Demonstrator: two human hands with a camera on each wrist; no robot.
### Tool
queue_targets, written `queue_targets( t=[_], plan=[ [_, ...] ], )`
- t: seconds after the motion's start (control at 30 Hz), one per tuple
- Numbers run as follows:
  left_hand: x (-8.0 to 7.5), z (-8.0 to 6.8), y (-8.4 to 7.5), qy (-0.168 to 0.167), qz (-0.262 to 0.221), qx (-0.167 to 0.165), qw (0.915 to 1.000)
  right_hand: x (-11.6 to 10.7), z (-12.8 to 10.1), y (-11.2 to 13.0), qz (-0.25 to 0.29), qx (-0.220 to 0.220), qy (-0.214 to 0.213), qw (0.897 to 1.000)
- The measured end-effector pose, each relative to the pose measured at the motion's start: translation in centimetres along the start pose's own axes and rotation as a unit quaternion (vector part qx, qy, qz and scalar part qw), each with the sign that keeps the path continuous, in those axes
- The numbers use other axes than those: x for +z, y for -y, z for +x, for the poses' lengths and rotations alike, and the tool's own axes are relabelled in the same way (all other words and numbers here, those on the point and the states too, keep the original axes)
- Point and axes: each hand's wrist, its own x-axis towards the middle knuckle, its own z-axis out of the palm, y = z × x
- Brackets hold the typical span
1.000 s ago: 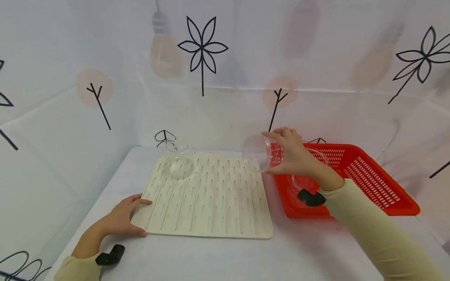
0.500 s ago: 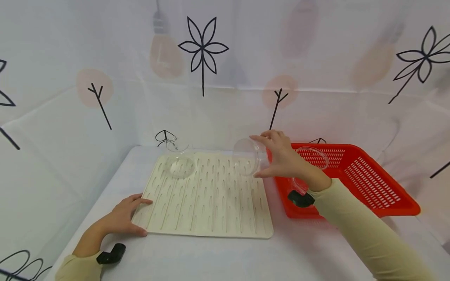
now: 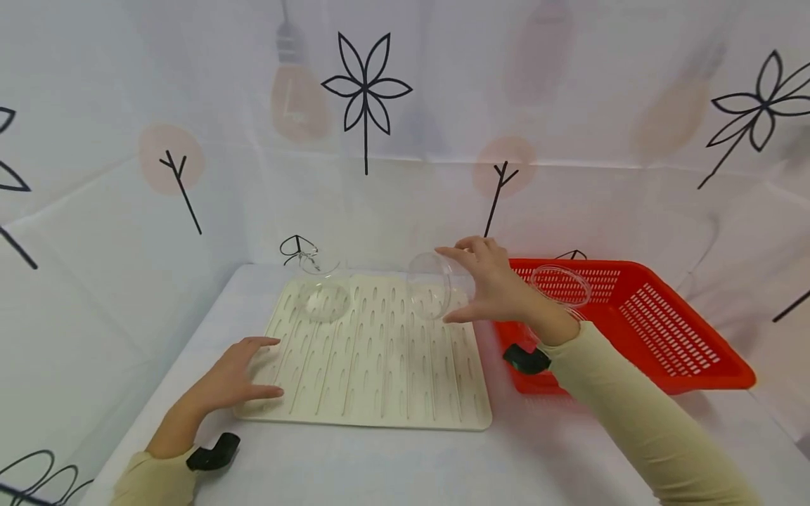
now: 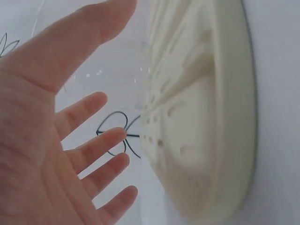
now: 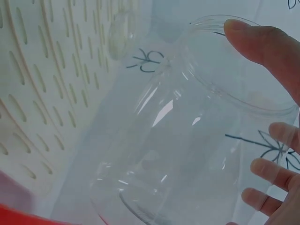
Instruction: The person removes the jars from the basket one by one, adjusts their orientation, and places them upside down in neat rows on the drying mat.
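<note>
My right hand (image 3: 496,284) grips a clear, see-through jar (image 3: 429,288) by its threaded rim end, thumb on one side and fingers on the other. The jar lies tilted on its side in the air above the back right of the cream ridged mat (image 3: 380,372). In the right wrist view the same jar (image 5: 164,136) fills the middle. At the mat's front left my left hand (image 3: 230,376) is held with fingers spread and nothing between them. A second clear jar (image 3: 324,299) stands at the back left of the mat; its outline is faint.
A red perforated basket (image 3: 664,344) stands right of the mat. Inside it lies at least one more clear round-rimmed item (image 3: 560,284), partly hidden by my right arm. A white patterned cloth (image 3: 405,211) hangs behind the white-covered table (image 3: 354,464).
My right hand has carried the jar leftward from beside the basket to above the mat. My left hand has come off the mat's left edge and shifted right.
</note>
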Motion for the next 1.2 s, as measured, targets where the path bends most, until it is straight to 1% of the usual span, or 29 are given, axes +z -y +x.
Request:
queue_targets(
  t=[0.13, 0.23, 0.37, 0.53, 0.63, 0.77, 0.9, 1.03, 1.2],
  plan=[
    [0.1, 0.9, -1.5, -0.019, -0.015, -0.008, 0.9997, 0.3, 0.1, 0.2, -0.016, -0.011, -0.006, 1.000],
    [0.4, 1.6, -2.7, -0.033, -0.028, -0.005, 0.9991, 0.6, 0.3, 0.4, -0.031, -0.023, -0.012, 0.999],
    [0.7, 2.5, -4.1, -0.052, -0.046, 0.008, 0.9975, 0.9, 0.5, 0.5, -0.046, -0.034, -0.013, 0.998],
    [0.8, 3.5, -5.7, -0.073, -0.067, 0.026, 0.9948, 1.2, 0.7, 0.6, -0.055, -0.042, -0.012, 0.998],
    [1.0, 4.0, -6.5, -0.089, -0.071, 0.035, 0.9929, 1.3, 0.8, 0.8, -0.056, -0.044, -0.011, 0.997],
    [1.4, 4.7, -7.4, -0.115, -0.085, 0.042, 0.9887, 1.4, 0.9, 1.0, -0.060, -0.043, -0.010, 0.997],
    [1.9, 5.4, -8.2, -0.134, -0.108, 0.054, 0.9836, 1.7, 1.0, 1.1, -0.065, -0.042, -0.008, 0.997],
    [2.2, 6.1, -9.3, -0.142, -0.117, 0.066, 0.9806, 2.0, 1.0, 1.2, -0.069, -0.043, -0.005, 0.997],
    [2.5, 7.0, -10.7, -0.139, -0.134, 0.081, 0.9779, 2.3, 1.2, 1.3, -0.078, -0.049, -0.010, 0.996]
  ],
)
